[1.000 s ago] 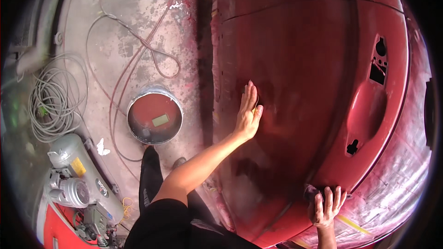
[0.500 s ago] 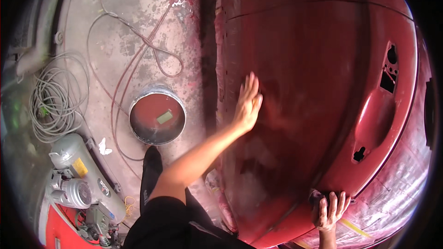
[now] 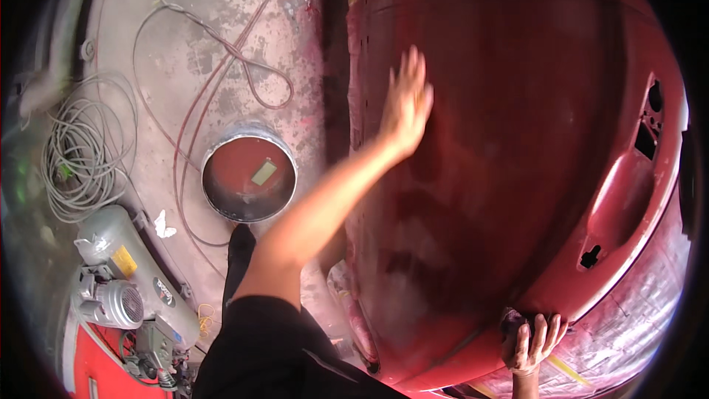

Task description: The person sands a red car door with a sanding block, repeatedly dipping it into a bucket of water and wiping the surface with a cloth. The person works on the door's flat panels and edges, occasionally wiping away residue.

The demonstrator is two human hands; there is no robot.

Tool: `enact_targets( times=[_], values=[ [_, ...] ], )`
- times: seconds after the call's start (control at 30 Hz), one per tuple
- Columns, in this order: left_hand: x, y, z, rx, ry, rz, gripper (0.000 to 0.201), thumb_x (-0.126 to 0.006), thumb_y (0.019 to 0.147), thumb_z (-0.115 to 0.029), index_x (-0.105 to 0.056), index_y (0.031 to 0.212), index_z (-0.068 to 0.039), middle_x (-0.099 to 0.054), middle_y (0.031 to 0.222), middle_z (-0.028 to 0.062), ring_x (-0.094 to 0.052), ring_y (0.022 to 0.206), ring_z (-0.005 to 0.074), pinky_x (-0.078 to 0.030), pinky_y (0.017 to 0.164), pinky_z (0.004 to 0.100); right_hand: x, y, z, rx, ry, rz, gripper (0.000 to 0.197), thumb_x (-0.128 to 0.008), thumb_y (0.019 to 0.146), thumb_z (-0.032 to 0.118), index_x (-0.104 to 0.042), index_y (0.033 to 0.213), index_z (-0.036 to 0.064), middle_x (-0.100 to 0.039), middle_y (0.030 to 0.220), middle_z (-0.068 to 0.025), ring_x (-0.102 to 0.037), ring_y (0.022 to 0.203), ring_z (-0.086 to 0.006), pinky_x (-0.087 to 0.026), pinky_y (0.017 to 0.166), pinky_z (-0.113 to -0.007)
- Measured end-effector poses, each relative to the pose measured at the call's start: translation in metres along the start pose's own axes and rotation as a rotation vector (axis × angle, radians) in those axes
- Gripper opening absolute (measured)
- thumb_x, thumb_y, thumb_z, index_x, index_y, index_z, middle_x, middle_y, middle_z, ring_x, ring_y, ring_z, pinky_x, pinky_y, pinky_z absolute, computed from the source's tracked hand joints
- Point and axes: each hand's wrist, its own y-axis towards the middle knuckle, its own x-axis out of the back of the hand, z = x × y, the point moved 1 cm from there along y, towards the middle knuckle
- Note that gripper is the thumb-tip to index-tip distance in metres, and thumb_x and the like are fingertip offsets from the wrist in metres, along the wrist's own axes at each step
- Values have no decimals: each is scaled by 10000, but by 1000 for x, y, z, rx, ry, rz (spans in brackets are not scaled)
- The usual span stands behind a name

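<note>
My left hand (image 3: 408, 109) lies flat on a dull dark-red car panel (image 3: 487, 148), its fingers stretched out and slightly blurred. No object shows under or in it. Near the panel's lower right edge, my right hand (image 3: 533, 343) rests with bent fingers. A dark, rough-looking pad or cloth (image 3: 512, 319) is tucked between its thumb side and the panel; its exact kind cannot be made out. Right of the hands, the panel has a handle recess (image 3: 628, 185) with cut-out holes at both ends.
A round bucket (image 3: 249, 216) with reddish liquid and a pale green block (image 3: 264, 172) stands on the worn floor at left. Hoses (image 3: 221, 63) cross the floor. Further left are a coiled hose (image 3: 85, 155) and a grey compressor (image 3: 140, 266). Wrinkled sheeting (image 3: 628, 325) lies beyond the panel.
My left hand has slid forward along the panel, away from me, its arm stretching out further. The right hand stays at the panel's edge with the dark pad. The view has shifted slightly.
</note>
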Motion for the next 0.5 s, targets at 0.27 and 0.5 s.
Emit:
enact_targets(
  times=[0.27,0.5],
  values=[
    [-7,-8,-26,37,-137,22,632,-395,1138,-303,-244,1648,38,-131,1742,260,-110,1617,437,-121,1309,543,2,-2,0,-19,12,7,542,-632,942,115,-504,1468,108,-590,1402,-257,-488,1396,-569,-304,1152,-782],
    [13,59,-17,41,-75,-48,611,-336,1156,-331,-268,1640,36,-173,1742,232,-155,1621,387,-125,1315,527,-3,5,1,-15,22,-26,532,-653,935,125,-520,1450,118,-606,1386,-256,-486,1398,-566,-309,1157,-771]
  ],
)
